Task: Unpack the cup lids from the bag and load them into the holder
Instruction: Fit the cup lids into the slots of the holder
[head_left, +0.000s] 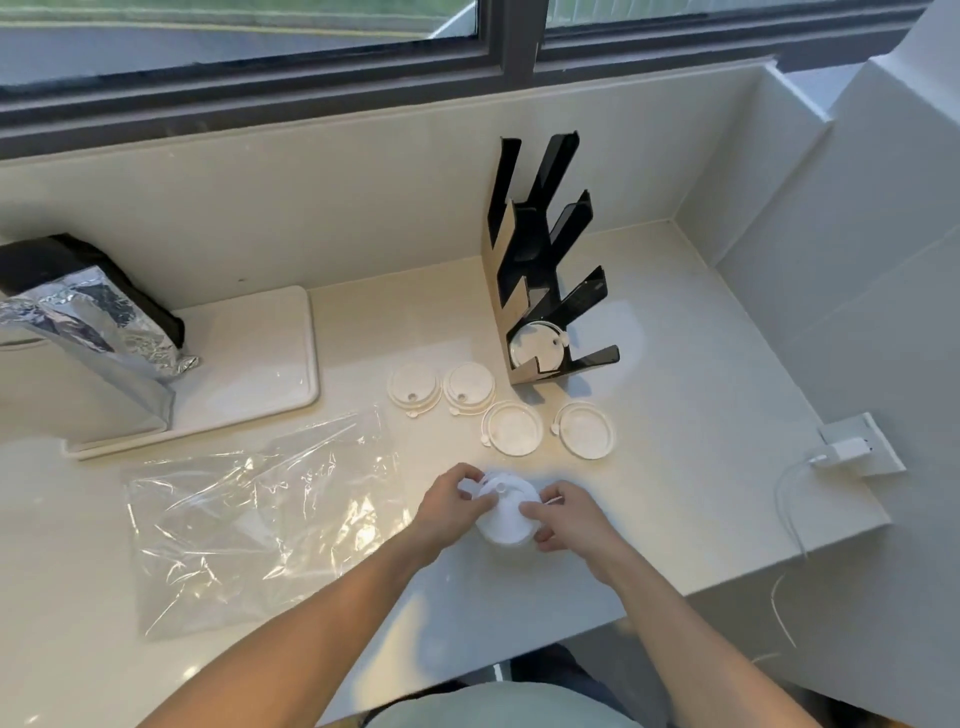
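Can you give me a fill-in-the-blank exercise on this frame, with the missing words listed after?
1. The number of single lids lying loose on the counter between the hands and the holder is ____.
2. The left hand and right hand together hold a ____ of lids.
3. The lid in the holder sits in its ____ slot.
4. The clear plastic bag lies to the person's ____.

Missing words: four; stack; lowest; left

I hold a white lid stack near the countertop's front edge; four lids lie flat before the black holder, crumpled clear bag left.
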